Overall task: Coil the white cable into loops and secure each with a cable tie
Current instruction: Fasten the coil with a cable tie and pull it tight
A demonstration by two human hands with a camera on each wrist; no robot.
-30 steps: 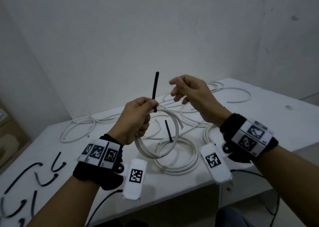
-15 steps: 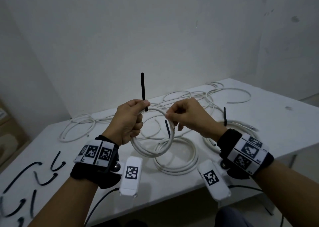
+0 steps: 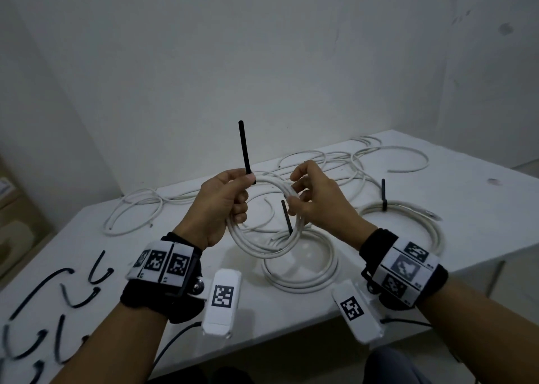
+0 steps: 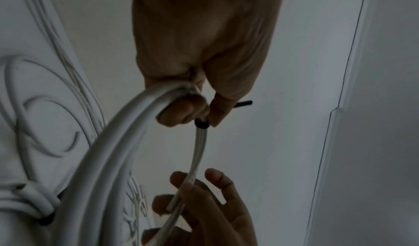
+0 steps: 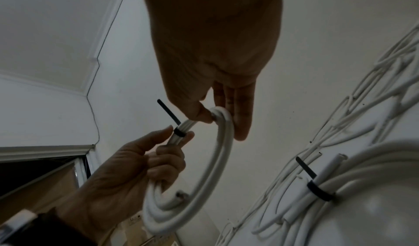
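Observation:
A small coil of white cable [image 3: 264, 245] hangs in the air above the table. My left hand [image 3: 245, 191] grips its upper left, right by a black cable tie [image 3: 243, 147] that wraps the strands and whose tail points straight up. My right hand [image 3: 294, 192] pinches the coil's upper right between thumb and fingers. The left wrist view shows the tie's band [image 4: 201, 124] at my left fingertips [image 4: 181, 114], with the right hand [image 4: 199, 183] lower on the strands. In the right wrist view my thumb [image 5: 200, 114] presses the coil [image 5: 223, 147] beside the tie [image 5: 179, 132].
Two tied coils lie on the white table [image 3: 481, 208]: one below my hands [image 3: 302, 280], one to the right [image 3: 408, 208]. Loose white cables [image 3: 134, 208] spread along the back edge. Several spare black ties [image 3: 78, 299] lie at the near left.
My right hand dropped from beside the tie's tail and now pinches the coil's right side. The coil and left hand shifted slightly left.

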